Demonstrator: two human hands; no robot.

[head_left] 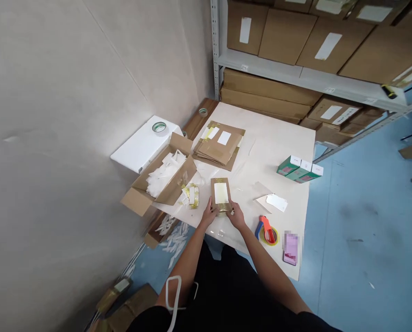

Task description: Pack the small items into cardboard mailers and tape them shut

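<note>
Between my two hands is a small brown cardboard box (221, 181) with a white label on its top face and shiny tape near its ends. My left hand (209, 214) grips its near left corner. On the near right corner, my right hand (236, 216) is closed, thumb near the front end. The box is at the table's near edge. Just left of it lie crumpled pieces of yellowish tape with white labels (193, 196). Behind it rests a stack of flattened cardboard (221, 144) with white labels.
An open carton (173, 186) of white packing pieces stands at the left. Several green boxes (300, 169) are at the right. Nearer are a tape dispenser (268, 230), a phone (291, 249) and white cards (277, 202). Shelving with cartons (285, 34) stands behind the table.
</note>
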